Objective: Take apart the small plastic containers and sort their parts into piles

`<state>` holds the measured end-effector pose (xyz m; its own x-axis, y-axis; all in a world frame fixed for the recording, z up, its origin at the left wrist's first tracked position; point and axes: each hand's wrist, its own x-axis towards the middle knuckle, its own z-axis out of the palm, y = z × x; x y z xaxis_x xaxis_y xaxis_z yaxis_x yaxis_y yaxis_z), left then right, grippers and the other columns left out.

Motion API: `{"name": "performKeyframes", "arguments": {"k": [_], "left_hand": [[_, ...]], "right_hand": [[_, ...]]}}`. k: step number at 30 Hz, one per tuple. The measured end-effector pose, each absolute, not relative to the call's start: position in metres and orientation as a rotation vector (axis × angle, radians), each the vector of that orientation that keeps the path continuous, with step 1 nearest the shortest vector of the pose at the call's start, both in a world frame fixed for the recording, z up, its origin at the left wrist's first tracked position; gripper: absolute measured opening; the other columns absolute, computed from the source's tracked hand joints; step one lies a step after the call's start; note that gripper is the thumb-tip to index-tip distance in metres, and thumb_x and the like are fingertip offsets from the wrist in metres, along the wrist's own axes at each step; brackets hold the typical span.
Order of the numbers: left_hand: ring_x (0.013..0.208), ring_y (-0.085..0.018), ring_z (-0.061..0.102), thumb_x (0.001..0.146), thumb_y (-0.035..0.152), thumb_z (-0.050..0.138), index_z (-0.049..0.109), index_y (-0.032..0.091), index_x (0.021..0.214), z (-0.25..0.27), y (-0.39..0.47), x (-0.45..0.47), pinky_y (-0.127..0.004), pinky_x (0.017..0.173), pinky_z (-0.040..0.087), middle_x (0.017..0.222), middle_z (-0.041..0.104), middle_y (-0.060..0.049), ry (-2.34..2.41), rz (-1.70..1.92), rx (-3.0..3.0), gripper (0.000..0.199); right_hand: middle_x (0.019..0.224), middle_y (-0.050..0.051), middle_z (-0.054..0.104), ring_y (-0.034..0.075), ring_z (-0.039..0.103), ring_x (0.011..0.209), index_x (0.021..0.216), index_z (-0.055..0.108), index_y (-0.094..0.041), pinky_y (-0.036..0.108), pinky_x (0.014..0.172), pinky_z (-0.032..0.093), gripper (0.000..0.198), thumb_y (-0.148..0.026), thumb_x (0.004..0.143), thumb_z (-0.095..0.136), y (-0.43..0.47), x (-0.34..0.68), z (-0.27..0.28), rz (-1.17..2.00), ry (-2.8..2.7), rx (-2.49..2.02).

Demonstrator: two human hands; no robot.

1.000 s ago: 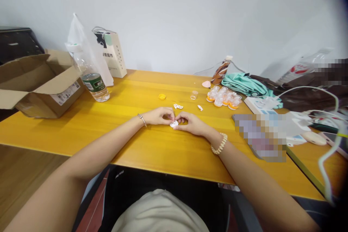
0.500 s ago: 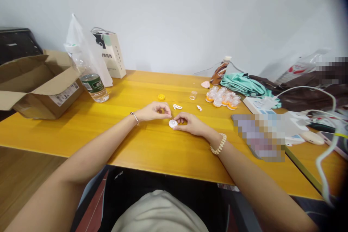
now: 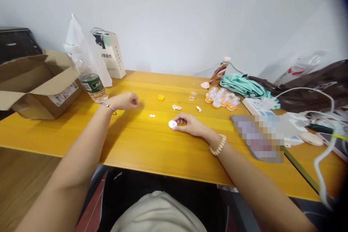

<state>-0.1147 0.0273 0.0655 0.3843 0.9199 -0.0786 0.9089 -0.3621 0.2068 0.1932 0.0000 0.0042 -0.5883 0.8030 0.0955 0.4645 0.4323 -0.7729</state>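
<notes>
In the head view my right hand [image 3: 187,123] pinches the edge of a small white round disc [image 3: 172,124] resting low at the tabletop. Off to the left, my left hand [image 3: 125,100] is held above the table with curled fingers; anything inside them is hidden. Two tiny white round pieces [image 3: 152,115] lie side by side between the hands. Beyond the disc are white openwork pieces [image 3: 176,107], a small white piece [image 3: 198,108], a yellow round cap [image 3: 160,97] and a clear little cup [image 3: 193,96].
Several clear capsules with orange bases [image 3: 221,98] sit at the right, near a brown drink bottle [image 3: 219,71] and teal cloth [image 3: 241,84]. A phone [image 3: 255,137] lies on the right. An open cardboard box [image 3: 40,98] and water bottle [image 3: 92,85] stand on the left.
My left hand has moved left and away from the disc, its fingers now curled. The tiny white pieces it covered are now visible. My right hand stays on the disc.
</notes>
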Motion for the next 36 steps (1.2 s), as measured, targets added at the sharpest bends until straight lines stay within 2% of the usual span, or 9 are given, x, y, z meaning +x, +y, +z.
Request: {"name": "performKeyframes", "arguments": {"k": [4,12,19,24,28,32,36], "left_hand": [[0.068,-0.017,0.055,0.061,0.030,0.053,0.064,0.017,0.071,0.067,0.031,-0.137,-0.023,0.060,0.042,0.073,0.064,-0.004,1.834,-0.064,2.289,0.020],[0.065,-0.017,0.056,0.057,0.027,0.049,0.062,0.017,0.068,0.066,0.028,-0.146,-0.022,0.052,0.039,0.074,0.065,-0.004,1.932,-0.226,2.204,0.019],[0.065,-0.016,0.055,0.060,0.032,0.051,0.063,0.018,0.071,0.066,0.028,-0.146,-0.021,0.051,0.038,0.077,0.065,-0.004,1.914,-0.147,2.186,0.021],[0.062,-0.015,0.053,0.063,0.039,0.053,0.062,0.018,0.069,0.069,0.028,-0.148,-0.021,0.052,0.037,0.071,0.064,-0.003,1.910,-0.074,2.223,0.024],[0.067,-0.017,0.056,0.067,0.038,0.051,0.063,0.017,0.075,0.064,0.032,-0.138,-0.023,0.058,0.040,0.077,0.064,-0.005,1.920,0.039,2.294,0.025],[0.079,-0.017,0.056,0.076,0.033,0.046,0.061,0.013,0.086,0.052,0.026,-0.096,-0.026,0.074,0.042,0.088,0.062,-0.008,1.605,0.345,2.557,0.027],[0.082,-0.014,0.055,0.082,0.035,0.046,0.058,0.016,0.097,0.038,0.009,-0.046,-0.024,0.075,0.042,0.093,0.058,-0.006,1.070,0.443,2.582,0.027]], "right_hand": [[0.082,0.003,0.060,0.015,0.054,0.075,0.088,0.063,-0.016,0.028,0.070,0.043,0.029,-0.034,0.066,0.067,0.000,0.193,0.004,1.009,-2.234,-1.069],[0.082,0.003,0.060,0.015,0.054,0.075,0.087,0.064,-0.016,0.029,0.071,0.043,0.029,-0.034,0.065,0.068,0.000,0.193,0.004,1.014,-2.227,-1.070],[0.082,0.003,0.060,0.015,0.054,0.075,0.087,0.064,-0.016,0.029,0.071,0.043,0.028,-0.034,0.065,0.067,0.000,0.193,0.005,1.007,-2.231,-1.076],[0.081,0.003,0.060,0.015,0.053,0.074,0.086,0.064,-0.016,0.028,0.070,0.043,0.028,-0.035,0.065,0.067,0.000,0.193,0.005,1.004,-2.225,-1.078],[0.081,0.003,0.059,0.015,0.053,0.074,0.087,0.063,-0.016,0.028,0.070,0.042,0.028,-0.034,0.065,0.067,0.000,0.193,0.004,0.989,-2.235,-1.083],[0.080,0.002,0.058,0.014,0.052,0.073,0.086,0.062,-0.016,0.027,0.068,0.042,0.028,-0.035,0.065,0.067,0.000,0.192,0.003,0.986,-2.236,-1.088],[0.078,0.001,0.056,0.013,0.050,0.070,0.085,0.061,-0.017,0.027,0.066,0.041,0.029,-0.036,0.065,0.067,0.001,0.192,0.002,0.966,-2.242,-1.062]]}}
